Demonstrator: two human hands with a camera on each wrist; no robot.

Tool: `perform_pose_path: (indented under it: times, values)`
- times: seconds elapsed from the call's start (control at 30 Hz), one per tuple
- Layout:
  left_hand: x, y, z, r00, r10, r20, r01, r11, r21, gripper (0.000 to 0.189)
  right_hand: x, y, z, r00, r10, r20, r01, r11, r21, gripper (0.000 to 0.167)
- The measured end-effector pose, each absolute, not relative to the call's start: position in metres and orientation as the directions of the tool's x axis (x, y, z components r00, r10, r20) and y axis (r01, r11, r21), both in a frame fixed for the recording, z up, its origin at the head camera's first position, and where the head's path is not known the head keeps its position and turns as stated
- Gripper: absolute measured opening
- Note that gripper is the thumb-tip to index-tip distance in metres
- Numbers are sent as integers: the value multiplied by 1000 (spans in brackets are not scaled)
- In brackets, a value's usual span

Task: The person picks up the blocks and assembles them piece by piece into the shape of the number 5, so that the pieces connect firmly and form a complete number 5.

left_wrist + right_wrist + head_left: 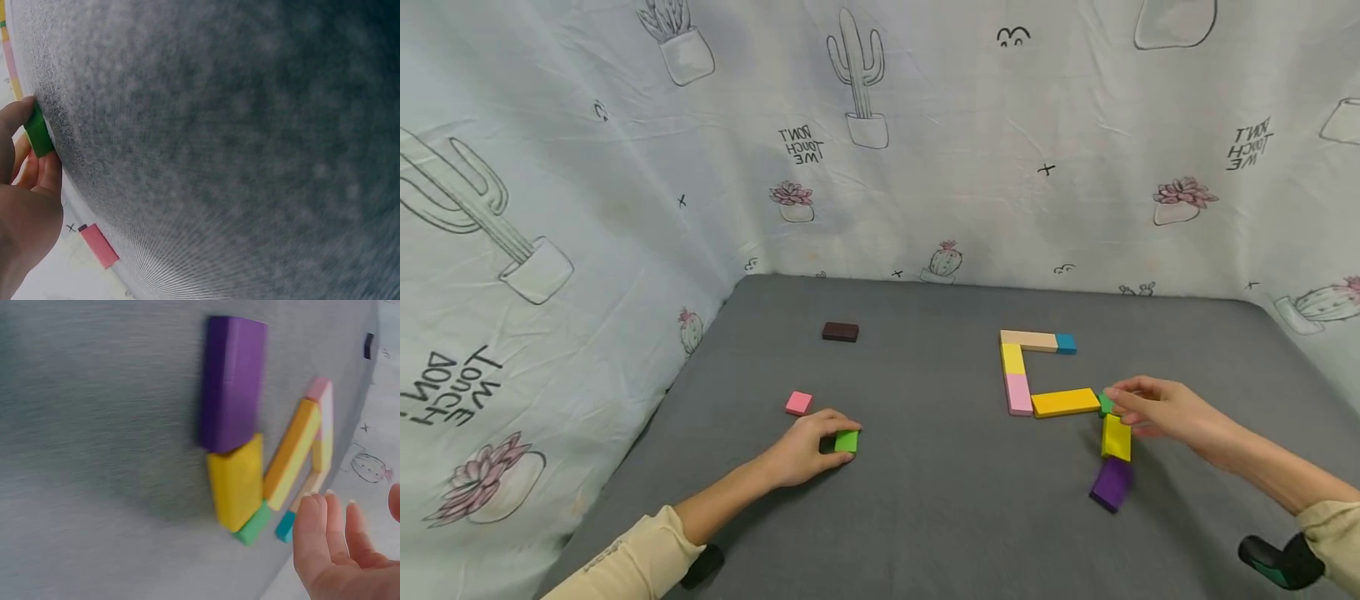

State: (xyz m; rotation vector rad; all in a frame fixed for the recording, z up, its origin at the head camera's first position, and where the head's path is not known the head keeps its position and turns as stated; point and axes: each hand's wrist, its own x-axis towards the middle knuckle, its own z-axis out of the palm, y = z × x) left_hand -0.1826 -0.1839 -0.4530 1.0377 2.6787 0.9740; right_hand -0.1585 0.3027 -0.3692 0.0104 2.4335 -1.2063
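Observation:
My left hand [808,448] pinches a light green block [847,441] between thumb and fingers at the left of the grey table; the left wrist view also shows the green block [39,132] in that grip. Just behind it lies a small pink-red block [799,403]. On the right, my right hand [1165,414] hovers over a chain of blocks, its fingers loosely extended and holding nothing. Beneath its fingertips are a dark green block [1106,405] and a yellow block [1116,438]. A purple block [232,384] touches the yellow one at the near end.
An orange-yellow block [1065,403] joins the green one to a light pink block [1018,394]. From there run another yellow block [1012,359], a beige block [1028,340] and a blue block [1066,343]. A dark brown block [840,332] lies at the back left. Printed cloth [940,167] hangs behind.

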Motion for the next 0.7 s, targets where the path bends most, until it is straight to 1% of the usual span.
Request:
perform_pose_path:
  times: [0.2,0.37,0.57,0.7]
  values:
    - [-183,-183,-457,-756,643,123,571,557,603,37,-186,292,-369,-902,-258,-348,120,623,-773,65]
    - [-181,-182,-458,-757,644,116,568,559,604,37,-211,279,-372,-892,-283,-352,118,606,-786,70]
    - [-183,-184,-456,-756,641,128,574,557,600,36,-238,257,-372,-889,-322,-324,82,587,-806,67]
    - [-183,-186,-454,-758,639,132,574,556,601,36,-256,242,-371,-884,-338,-324,78,575,-814,69]
